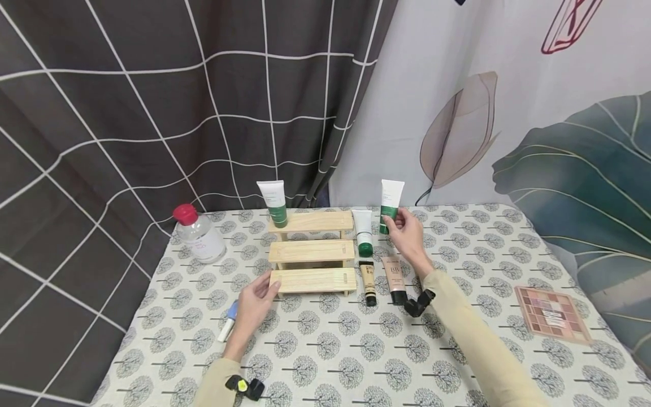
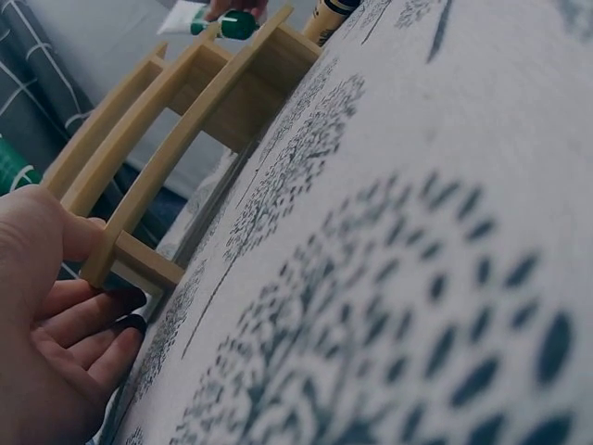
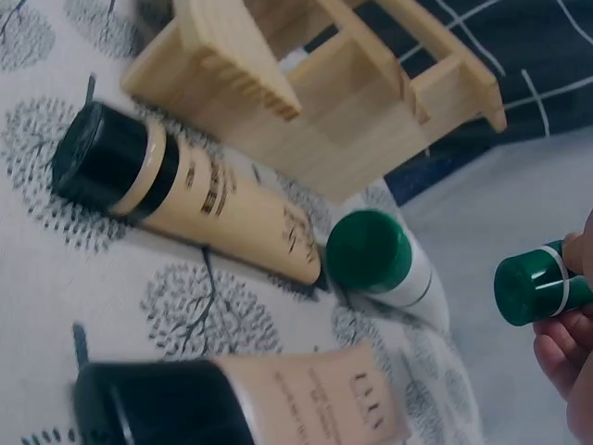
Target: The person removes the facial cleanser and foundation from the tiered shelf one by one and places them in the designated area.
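Observation:
A three-step wooden display stand (image 1: 311, 251) stands on the cloth-covered table. My left hand (image 1: 254, 302) holds the left end of its lowest step, thumb above and fingers beside and below in the left wrist view. With my right hand (image 1: 407, 234) I grip a white and green tube (image 1: 390, 198), cap down, raised right of the stand. A similar white and green tube (image 1: 274, 203) stands cap down on the left of the top step. Another white tube with a green cap (image 1: 364, 229) lies on the cloth by the stand's right side.
Right of the stand lie a beige tube with a black cap (image 1: 367, 280) and a BB cream tube (image 1: 394, 277). A red-capped bottle (image 1: 200, 237) stands at the left, a blue and white item (image 1: 227, 325) lies by my left wrist, and an eyeshadow palette (image 1: 551, 314) lies far right.

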Available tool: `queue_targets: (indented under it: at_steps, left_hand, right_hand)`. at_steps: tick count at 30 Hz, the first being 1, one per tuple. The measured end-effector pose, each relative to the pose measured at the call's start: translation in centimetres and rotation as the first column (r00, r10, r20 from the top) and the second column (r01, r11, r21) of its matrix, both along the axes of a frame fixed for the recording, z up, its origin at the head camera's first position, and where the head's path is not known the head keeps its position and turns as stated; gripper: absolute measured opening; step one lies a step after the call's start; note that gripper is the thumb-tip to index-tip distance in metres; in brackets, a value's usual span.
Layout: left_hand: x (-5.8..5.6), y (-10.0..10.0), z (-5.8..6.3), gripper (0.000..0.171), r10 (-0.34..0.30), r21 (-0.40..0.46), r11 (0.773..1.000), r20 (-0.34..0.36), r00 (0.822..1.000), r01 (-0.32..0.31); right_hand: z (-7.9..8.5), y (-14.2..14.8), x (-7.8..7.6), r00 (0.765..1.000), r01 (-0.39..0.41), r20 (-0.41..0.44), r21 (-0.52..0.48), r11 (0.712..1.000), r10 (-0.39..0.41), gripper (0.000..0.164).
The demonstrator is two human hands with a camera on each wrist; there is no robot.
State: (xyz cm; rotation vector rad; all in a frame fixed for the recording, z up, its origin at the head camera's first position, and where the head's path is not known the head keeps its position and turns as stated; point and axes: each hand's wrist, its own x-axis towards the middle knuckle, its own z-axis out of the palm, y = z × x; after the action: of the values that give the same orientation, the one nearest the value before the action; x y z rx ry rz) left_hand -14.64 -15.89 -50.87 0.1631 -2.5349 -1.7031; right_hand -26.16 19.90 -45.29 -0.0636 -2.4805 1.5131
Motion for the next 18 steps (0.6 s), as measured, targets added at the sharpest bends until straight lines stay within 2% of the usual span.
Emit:
queue_targets:
  at_steps: [8, 18]
  left_hand:
    - [0.0, -0.1, -0.1, 0.054, 0.007, -0.008, 1.0, 0.001, 1.0, -0.007]
    - [-0.1, -0.1, -0.1, 0.054, 0.0, -0.005, 1.0, -0.001, 1.0, 0.0]
  right_hand:
    - [-1.5, 0.5, 0.1, 0.996, 0.016, 0.083, 0.095, 0.995, -0.024, 0.044]
    - [-2.8, 0.6, 0.1, 0.973, 0.035, 0.221, 0.164, 0.986, -0.071, 0.049]
